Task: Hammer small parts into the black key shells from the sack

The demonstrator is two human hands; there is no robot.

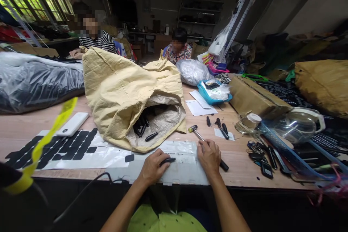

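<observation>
At the table's front, my left hand is closed around a slim black tapered piece, its tip pointing right over a clear sheet on a pale mat. My right hand is wrapped around a small hammer. The hammer's yellowish head lies to the far left of the hand, and its black handle end sticks out toward the lower right. Just beyond both hands, a cream sack lies with its mouth facing me. Inside it are several similar black pieces.
On the left lie a sheet of black stickers, a white box and a yellow strip. To the right are black tools, keys, a carton, a glass jug and a blue basket. Two people sit beyond.
</observation>
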